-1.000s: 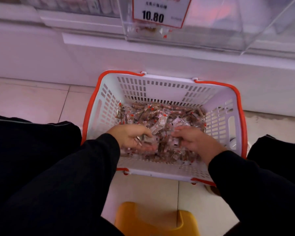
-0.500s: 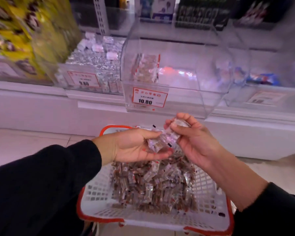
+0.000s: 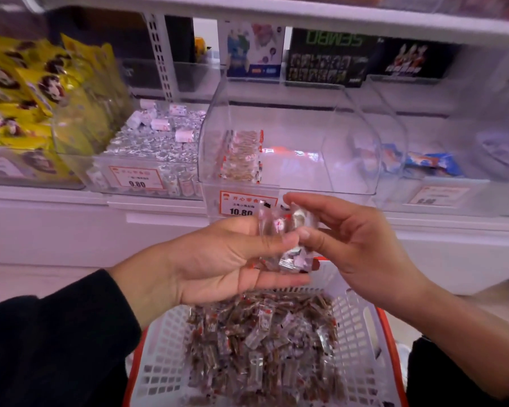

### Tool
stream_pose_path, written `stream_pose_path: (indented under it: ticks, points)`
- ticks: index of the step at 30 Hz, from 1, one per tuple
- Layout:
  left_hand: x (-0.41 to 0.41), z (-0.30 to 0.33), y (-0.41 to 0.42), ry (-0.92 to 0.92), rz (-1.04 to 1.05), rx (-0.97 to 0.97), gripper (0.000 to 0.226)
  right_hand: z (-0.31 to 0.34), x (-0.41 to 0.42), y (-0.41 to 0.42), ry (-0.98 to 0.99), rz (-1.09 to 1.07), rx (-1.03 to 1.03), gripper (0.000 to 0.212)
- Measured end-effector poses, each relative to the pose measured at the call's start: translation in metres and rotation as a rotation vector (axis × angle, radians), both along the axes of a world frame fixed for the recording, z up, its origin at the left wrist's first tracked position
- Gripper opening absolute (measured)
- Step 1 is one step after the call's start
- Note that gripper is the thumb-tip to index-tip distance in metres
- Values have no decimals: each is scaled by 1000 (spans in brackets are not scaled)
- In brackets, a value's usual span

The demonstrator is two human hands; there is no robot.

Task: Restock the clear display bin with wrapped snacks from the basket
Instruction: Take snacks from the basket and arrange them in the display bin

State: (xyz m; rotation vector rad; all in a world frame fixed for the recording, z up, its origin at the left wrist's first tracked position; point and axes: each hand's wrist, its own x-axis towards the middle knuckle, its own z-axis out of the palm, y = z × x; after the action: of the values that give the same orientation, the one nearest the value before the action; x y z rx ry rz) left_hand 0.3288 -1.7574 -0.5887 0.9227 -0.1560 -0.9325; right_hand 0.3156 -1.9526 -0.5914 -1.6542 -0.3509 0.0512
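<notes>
Both hands are raised above the basket (image 3: 165, 348), in front of the bin (image 3: 288, 136). Left hand (image 3: 218, 259) is palm up, fingers loosely cupped under a small bunch of snacks (image 3: 279, 239), thumb pressing on top of them. Right hand (image 3: 356, 245) pinches the same bunch from the right side, thumb and fingers curled round the wrappers. The bunch is held between the two hands, just below the bin's front edge and over the far edge of the basket.

Bin sits on the shelf (image 3: 159, 207), mostly bare inside, with a short stack of wrapped pieces against its left wall. Price tag (image 3: 244, 202) reading 10.80 is on its front, partly hidden by the hands.

Basket is white with an orange rim, a heap of wrapped snacks covering its bottom.

Left neighbour bin (image 3: 147, 151) holds silver-wrapped sweets, tag 9.80. Yellow bags (image 3: 27, 92) are at the far left of the shelf. Boxes (image 3: 329, 57) stand at the back.
</notes>
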Motion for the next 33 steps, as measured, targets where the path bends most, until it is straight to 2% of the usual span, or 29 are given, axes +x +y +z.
stream_pose_path:
  ticks: [4,8,11,15,21,25,29,31,33]
  points:
    - [1,8,1,-112,-71,136,40,0,-2,3,-61,90,-109,45]
    - [4,16,4,-185,-101,286,58,17,12,-12,-32,288,-256,61]
    - [8,28,3,-229,-125,331,55,42,30,-22,71,378,-317,71]
    - [25,47,-2,-282,-91,400,52,63,52,-23,121,480,-345,61]
    - [60,70,-8,-342,-9,441,61,78,80,-22,124,463,-239,48]
    - [92,80,-1,-341,127,413,70,80,109,-14,62,293,-229,39]
    - [114,76,5,-382,156,480,61,66,128,-4,79,207,-177,33]
    - [120,71,10,-473,145,607,55,58,133,-3,96,155,-174,31]
    - [130,71,15,-677,202,813,45,53,135,-4,74,95,-278,31]
